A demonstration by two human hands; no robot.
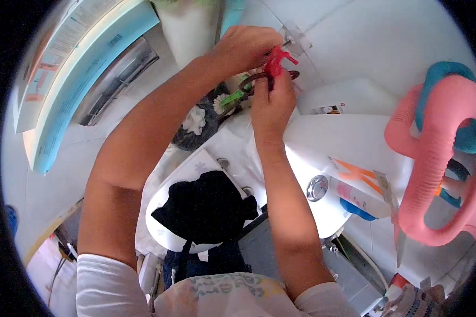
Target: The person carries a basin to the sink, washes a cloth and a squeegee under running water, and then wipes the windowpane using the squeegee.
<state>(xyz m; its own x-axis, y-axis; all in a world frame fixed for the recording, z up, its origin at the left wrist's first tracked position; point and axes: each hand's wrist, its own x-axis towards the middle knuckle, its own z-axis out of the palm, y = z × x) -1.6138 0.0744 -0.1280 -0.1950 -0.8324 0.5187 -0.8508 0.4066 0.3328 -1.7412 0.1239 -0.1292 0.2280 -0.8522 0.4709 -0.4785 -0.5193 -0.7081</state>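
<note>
Near the wall at the top centre, my left hand [248, 47] is closed at a small red ribbon or cord [275, 62]. My right hand [275, 100] pinches the lower part of the red piece from below, beside a dark brown ring-shaped object [255, 79]. A clear wall hook [296, 39] is just to the right of my left fingertips. A green clip-like item [231, 99] hangs left of my right hand. My fingers hide part of the red piece, and whether it touches the hook is unclear.
Below is a white toilet lid [158, 224] with black cloth [203, 208] on it. A white tank [322, 137] with a round flush button [317, 188] stands right of my forearm. Pink handles [428, 158] and scissors [396, 222] are at the right, boxes [82, 84] upper left.
</note>
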